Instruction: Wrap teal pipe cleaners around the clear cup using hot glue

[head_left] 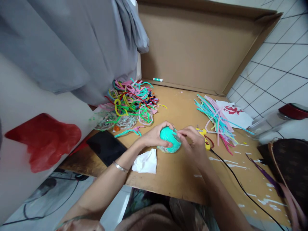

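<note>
My left hand (157, 134) is wrapped around a turquoise, rounded object (169, 136), with fingers over its top and the thumb across its front. The surface looks wound with fuzzy pipe cleaner, and a clear, shiny part shows along its lower edge. At its right side, my right hand (192, 138) pinches with thumb and forefinger at what looks like the end of a turquoise pipe cleaner. A yellow glue gun (204, 138) with a black cord lies just beyond my right hand. Below my left hand is a crumpled white tissue (145, 162).
A tangled heap of coloured pipe cleaners (133, 99) lies at the back left, with clear plastic pieces (127, 121) before it. A black phone (106, 147) is at left. Straight pipe cleaners (216, 115), a clear bottle (269, 123) and a brown bag (286, 170) are at right.
</note>
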`<state>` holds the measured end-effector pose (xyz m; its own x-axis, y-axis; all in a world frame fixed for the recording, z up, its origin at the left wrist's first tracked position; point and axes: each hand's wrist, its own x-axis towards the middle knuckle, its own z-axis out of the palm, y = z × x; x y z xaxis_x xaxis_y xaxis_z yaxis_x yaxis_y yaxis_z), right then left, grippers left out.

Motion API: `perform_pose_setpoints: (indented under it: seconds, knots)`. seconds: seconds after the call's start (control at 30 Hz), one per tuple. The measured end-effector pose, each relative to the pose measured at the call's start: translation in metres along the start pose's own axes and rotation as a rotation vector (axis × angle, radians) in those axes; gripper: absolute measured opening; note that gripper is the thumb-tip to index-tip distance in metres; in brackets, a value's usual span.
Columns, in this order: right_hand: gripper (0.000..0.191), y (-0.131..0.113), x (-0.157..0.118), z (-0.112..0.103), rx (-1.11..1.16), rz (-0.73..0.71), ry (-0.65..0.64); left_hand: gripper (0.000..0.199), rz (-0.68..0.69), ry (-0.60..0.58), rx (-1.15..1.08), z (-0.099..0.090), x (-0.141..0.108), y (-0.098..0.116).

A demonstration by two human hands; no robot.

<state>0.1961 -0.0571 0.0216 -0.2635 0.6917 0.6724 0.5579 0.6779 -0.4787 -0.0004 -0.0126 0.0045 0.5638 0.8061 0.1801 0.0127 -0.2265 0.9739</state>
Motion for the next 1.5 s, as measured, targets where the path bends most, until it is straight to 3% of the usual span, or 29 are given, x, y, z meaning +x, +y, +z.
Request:
perform_pose_setpoints:
  seconds: [0.4, 0.63, 1.5]
  knots:
    - [0.013, 0.008, -0.008, 0.005, 0.143, 0.132, -0.017, 0.057, 0.027, -0.007, -0.018, -0.002, 0.0, -0.006]
    - [0.015, 0.01, -0.01, 0.005, 0.142, 0.136, -0.071, 0.058, 0.038, 0.0, -0.004, -0.002, 0.0, -0.007]
    - [0.013, 0.012, -0.013, 0.011, 0.223, 0.128, -0.082, 0.059, 0.028, -0.014, 0.07, -0.006, -0.001, -0.004]
